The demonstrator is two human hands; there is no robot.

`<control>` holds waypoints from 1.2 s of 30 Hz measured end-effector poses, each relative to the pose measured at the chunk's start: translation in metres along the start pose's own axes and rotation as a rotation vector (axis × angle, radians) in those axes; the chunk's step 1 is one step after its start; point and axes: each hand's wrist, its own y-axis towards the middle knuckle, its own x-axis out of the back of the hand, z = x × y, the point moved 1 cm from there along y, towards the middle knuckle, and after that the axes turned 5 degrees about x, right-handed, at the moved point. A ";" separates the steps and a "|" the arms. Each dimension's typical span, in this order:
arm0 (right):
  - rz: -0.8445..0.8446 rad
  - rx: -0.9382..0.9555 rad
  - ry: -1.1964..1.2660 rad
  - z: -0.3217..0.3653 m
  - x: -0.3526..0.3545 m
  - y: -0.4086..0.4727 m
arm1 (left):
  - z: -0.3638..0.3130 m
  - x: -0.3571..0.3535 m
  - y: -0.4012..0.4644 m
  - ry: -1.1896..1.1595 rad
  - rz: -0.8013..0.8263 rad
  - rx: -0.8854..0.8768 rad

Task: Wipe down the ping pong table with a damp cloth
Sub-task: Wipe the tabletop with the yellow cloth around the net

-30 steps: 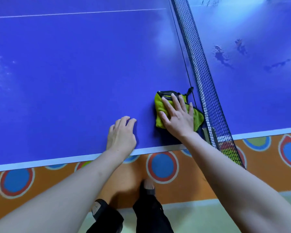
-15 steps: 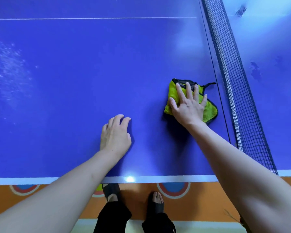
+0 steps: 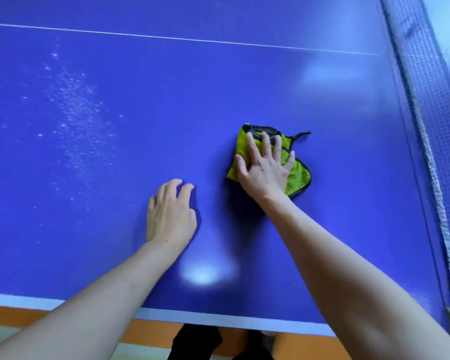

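— Cloth (image 3: 298, 175): where?
— Folded, yellow-green with dark trim, flat on the blue worktop (image 3: 192, 100), right of centre and well short of the net (image 3: 426, 126).

— Right hand (image 3: 265, 167)?
— Spread flat on top of the cloth, fingers straight and fanned, pressing down; nothing curled round it. Dark loop (image 3: 302, 134) sticking out from the cloth's far right corner.

— Left hand (image 3: 170, 216)?
— Resting on bare worktop just left of the cloth and nearer the body, fingers loosely bent with tips on the surface, holding nothing.

— Anything around?
— White specks (image 3: 76, 120) scattered over the left part, well apart from both hands. Thin white line (image 3: 192, 40) crossing the far side. Bright glare spot (image 3: 205, 275) between the forearms.

— Edges?
— White border (image 3: 218, 318) along the near edge, orange floor (image 3: 146, 333) below it, dark trouser legs (image 3: 195, 341) just under the edge. Net running along the right side, blurred.

— Room?
— Open blue surface between cloth and net, beyond the cloth up to the line, and wide to the left.
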 end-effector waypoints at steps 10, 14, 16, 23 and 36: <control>0.057 0.424 0.058 0.133 -0.039 -0.009 | 0.071 0.021 0.021 0.021 -0.056 0.077; 0.023 0.543 0.039 0.071 -0.026 -0.017 | 0.045 0.016 0.011 0.050 -0.016 0.049; 0.001 0.554 0.041 0.025 -0.014 -0.023 | 0.022 0.012 0.005 0.053 -0.004 0.034; 0.031 0.373 -0.059 -0.186 0.041 -0.040 | -0.110 -0.012 -0.027 0.006 0.059 -0.067; -0.006 -0.357 0.008 -0.241 0.058 -0.090 | -0.206 -0.027 -0.057 -0.061 0.096 -0.123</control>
